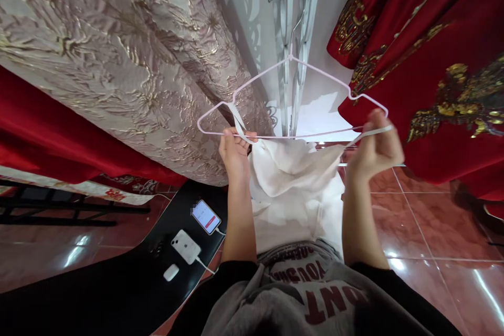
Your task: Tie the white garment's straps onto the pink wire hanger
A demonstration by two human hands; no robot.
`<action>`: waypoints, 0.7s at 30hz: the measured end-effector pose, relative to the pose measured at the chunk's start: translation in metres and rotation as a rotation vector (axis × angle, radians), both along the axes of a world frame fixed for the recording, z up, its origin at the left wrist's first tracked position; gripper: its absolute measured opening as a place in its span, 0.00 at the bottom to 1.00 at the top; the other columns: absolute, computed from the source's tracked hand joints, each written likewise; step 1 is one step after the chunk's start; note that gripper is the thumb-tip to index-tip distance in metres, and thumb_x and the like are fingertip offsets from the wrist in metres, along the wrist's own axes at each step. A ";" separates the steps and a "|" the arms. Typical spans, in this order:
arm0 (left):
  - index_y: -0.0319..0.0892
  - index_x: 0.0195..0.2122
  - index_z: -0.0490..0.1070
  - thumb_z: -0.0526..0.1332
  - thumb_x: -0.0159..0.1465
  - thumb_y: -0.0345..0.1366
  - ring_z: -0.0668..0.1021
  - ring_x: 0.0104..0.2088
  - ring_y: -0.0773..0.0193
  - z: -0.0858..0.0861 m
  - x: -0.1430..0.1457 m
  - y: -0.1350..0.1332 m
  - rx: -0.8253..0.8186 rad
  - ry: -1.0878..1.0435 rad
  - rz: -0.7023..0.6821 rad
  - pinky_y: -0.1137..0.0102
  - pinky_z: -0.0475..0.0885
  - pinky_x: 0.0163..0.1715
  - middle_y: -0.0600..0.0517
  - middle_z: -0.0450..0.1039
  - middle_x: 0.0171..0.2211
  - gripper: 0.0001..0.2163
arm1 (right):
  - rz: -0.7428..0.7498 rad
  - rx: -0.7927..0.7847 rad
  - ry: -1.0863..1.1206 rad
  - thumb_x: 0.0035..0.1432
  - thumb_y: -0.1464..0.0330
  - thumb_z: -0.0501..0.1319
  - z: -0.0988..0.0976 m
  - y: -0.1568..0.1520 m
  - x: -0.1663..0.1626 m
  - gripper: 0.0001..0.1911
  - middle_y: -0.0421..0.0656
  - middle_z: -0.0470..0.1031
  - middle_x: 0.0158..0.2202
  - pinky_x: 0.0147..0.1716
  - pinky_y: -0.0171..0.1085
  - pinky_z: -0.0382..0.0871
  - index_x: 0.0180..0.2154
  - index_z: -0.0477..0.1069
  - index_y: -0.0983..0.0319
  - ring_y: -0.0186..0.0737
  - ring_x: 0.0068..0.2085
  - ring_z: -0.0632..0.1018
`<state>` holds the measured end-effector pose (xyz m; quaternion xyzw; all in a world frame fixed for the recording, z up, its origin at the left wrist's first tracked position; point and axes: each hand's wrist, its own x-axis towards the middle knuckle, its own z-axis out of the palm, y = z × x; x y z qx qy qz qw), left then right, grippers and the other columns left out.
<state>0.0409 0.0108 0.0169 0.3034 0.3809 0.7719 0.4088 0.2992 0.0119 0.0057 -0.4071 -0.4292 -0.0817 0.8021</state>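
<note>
A pale pink hanger (321, 74) with a metal hook spans the space between my hands. From it droops a white garment (291, 173) with thin straps; its left strap (237, 119) is looped over the hanger's left notch. My left hand (235, 149) is closed round the hanger's lower bar near that strap. Over on the right, my right hand (380, 144) pinches the other strap (360, 136) close to the hanger's right end, slightly blurred. The garment's lower part hangs in front of my body.
A cream embossed curtain (129, 63) fills the left, and red embroidered cloth (441, 79) hangs at right. Behind the hanger stands a white metal rack (286, 89). A black table (129, 283) at lower left bears two phones (207, 216) with cables and a white case (171, 272).
</note>
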 end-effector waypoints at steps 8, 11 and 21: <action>0.45 0.32 0.65 0.65 0.71 0.58 0.76 0.20 0.68 0.008 -0.003 0.002 -0.033 -0.003 0.026 0.73 0.72 0.28 0.54 0.78 0.23 0.23 | 0.398 -0.461 -0.344 0.61 0.59 0.73 0.080 0.012 0.041 0.07 0.40 0.82 0.33 0.41 0.48 0.82 0.36 0.82 0.54 0.41 0.35 0.82; 0.44 0.31 0.66 0.66 0.71 0.57 0.75 0.20 0.68 0.007 -0.002 0.001 -0.040 -0.018 -0.011 0.72 0.72 0.28 0.53 0.79 0.24 0.23 | 0.403 -0.513 -0.500 0.58 0.67 0.72 0.099 0.013 0.021 0.08 0.37 0.75 0.29 0.39 0.45 0.78 0.32 0.74 0.55 0.37 0.32 0.76; 0.43 0.31 0.68 0.71 0.66 0.57 0.73 0.20 0.70 0.000 0.008 0.000 -0.005 -0.075 -0.053 0.72 0.72 0.28 0.51 0.81 0.25 0.23 | 0.491 -0.354 -0.609 0.69 0.68 0.59 0.057 -0.011 -0.032 0.08 0.42 0.83 0.42 0.51 0.49 0.74 0.41 0.78 0.55 0.45 0.46 0.83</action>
